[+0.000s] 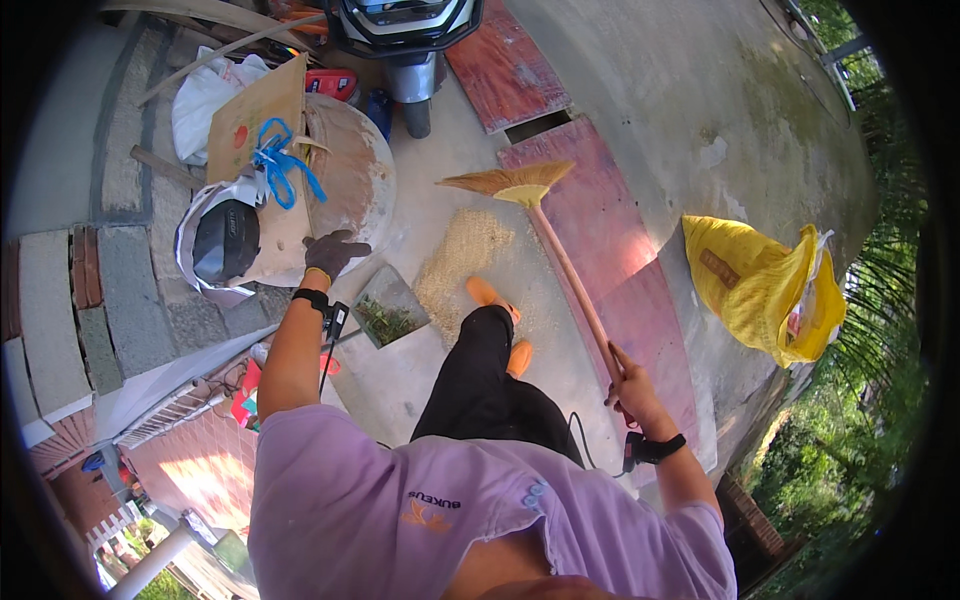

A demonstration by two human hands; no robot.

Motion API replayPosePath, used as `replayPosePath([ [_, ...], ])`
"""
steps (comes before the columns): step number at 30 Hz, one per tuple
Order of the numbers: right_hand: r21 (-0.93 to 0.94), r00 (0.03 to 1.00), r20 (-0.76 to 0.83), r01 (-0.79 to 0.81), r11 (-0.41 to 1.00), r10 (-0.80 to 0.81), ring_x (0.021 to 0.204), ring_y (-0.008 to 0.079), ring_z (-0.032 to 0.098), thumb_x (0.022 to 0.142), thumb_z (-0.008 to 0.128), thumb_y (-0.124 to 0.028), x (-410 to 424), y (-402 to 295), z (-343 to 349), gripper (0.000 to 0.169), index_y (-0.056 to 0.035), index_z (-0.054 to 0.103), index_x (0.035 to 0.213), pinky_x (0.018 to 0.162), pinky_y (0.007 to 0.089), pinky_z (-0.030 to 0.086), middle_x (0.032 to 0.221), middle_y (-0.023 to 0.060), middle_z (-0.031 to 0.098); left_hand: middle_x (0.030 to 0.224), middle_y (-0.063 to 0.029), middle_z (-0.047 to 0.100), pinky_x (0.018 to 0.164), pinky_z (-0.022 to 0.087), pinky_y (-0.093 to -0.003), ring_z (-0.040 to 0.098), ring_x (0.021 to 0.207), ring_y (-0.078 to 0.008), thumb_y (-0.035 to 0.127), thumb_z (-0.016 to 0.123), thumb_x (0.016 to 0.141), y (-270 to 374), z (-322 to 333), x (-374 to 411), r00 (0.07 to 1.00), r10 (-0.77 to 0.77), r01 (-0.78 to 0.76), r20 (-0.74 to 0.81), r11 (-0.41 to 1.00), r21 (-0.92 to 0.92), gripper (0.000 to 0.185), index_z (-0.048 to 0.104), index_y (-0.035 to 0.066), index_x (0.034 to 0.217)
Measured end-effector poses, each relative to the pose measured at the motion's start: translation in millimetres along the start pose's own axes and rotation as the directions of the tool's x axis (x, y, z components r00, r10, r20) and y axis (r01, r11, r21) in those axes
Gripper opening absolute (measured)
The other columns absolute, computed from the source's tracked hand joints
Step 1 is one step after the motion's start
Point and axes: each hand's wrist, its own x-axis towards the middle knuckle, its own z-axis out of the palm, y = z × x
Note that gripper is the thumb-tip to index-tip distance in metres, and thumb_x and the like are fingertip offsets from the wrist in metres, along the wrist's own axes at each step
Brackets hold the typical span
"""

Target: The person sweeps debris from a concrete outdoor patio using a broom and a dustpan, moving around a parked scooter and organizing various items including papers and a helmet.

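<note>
My right hand (636, 388) grips the wooden handle of a straw broom (574, 277). The broom's fan-shaped bristles are up off the pile of pale grain (465, 251) and point away from me. A dark work glove covers my left hand (335, 253), whose fingers are spread over the lower edge of a large round board (349, 172); whether it touches the board I cannot tell. Beside that hand stands a cardboard sheet (255, 124) with blue ribbon (281, 161) tied to it. Grain lies scattered around my orange shoes (491, 294).
Reddish boards (592, 195) lie along the concrete floor to the right. A yellow woven sack (750, 281) sits beyond them. Ahead is a parked motor scooter (412, 75). A square opening with plants (390, 307) is near my left foot. A black bag (225, 240) rests at left.
</note>
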Motion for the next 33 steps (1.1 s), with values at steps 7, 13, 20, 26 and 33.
replayPosePath([
  [7, -0.051, 0.999, -0.038, -0.016, 0.999, 0.014, 0.043, 0.0159, 0.054, 0.071, 0.052, 0.018, 30.8, -69.0, -16.1, 0.088, -0.0191, 0.035, 0.148, 0.037, 0.0295, 0.043, 0.065, 0.0067, 0.054, 0.107, -0.0094, 0.062, 0.088, 0.044, -0.0458, 0.051, 0.109, -0.0307, 0.041, 0.064, 0.071, 80.0, -17.6, 12.8, 0.866, -0.139, 0.179, -0.479, 0.983, 0.038, 0.044, 0.068, 0.015, 0.106],
  [13, -0.084, 0.982, -0.136, 0.124, 0.989, -0.135, 0.04, 0.0171, 0.054, 0.066, 0.059, 0.017, 171.3, -173.6, -43.7, 0.09, -0.0152, 0.036, 0.147, 0.036, 0.0321, 0.041, 0.062, 0.0109, 0.06, 0.113, -0.0061, 0.058, 0.098, 0.034, -0.0443, 0.043, 0.114, -0.0286, 0.035, 0.064, 0.074, 83.4, -65.9, 108.9, 0.764, 0.104, 0.038, -0.636, 0.978, 0.206, 0.037, 0.067, 0.015, 0.104],
  [20, -0.581, 0.837, -0.164, 0.347, 0.736, -0.523, 0.043, 0.0238, 0.059, 0.068, 0.06, 0.013, 404.1, -236.6, -14.7, 0.083, -0.0134, 0.039, 0.145, 0.038, 0.0369, 0.046, 0.061, 0.016, 0.061, 0.132, -0.0101, 0.046, 0.102, 0.032, -0.0451, 0.037, 0.122, -0.0311, 0.037, 0.064, 0.076, 84.6, -113.7, 188.5, 0.851, -0.008, 0.176, -0.526, 0.947, 0.27, 0.057, 0.054, 0.016, 0.128],
  [26, -0.541, 0.899, 0.17, 0.427, 0.725, -0.403, 0.049, 0.0247, 0.061, 0.073, 0.059, 0.011, 307.5, -173.5, -47.9, 0.075, -0.0153, 0.043, 0.141, 0.041, 0.0368, 0.047, 0.065, 0.0157, 0.062, 0.138, -0.0134, 0.04, 0.1, 0.035, -0.0458, 0.036, 0.124, -0.0344, 0.037, 0.064, 0.077, 64.3, -117.8, 206.6, 0.818, -0.085, 0.295, -0.569, 0.911, 0.287, 0.063, 0.047, 0.015, 0.135],
  [33, -0.879, 0.95, 0.291, 0.312, 0.36, -0.115, 0.086, 0.04, 0.064, 0.064, 0.078, -0.008, 213.0, -268.7, -158.2, 0.074, -0.0161, 0.047, 0.131, 0.071, 0.0484, 0.051, 0.098, 0.017, 0.067, 0.137, -0.0244, 0.038, 0.095, 0.04, -0.0459, 0.044, 0.116, -0.038, 0.033, 0.059, 0.08, 60.3, -144.4, 229.2, 0.881, -0.179, 0.343, -0.437, 0.879, 0.331, 0.051, 0.053, 0.009, 0.125],
])
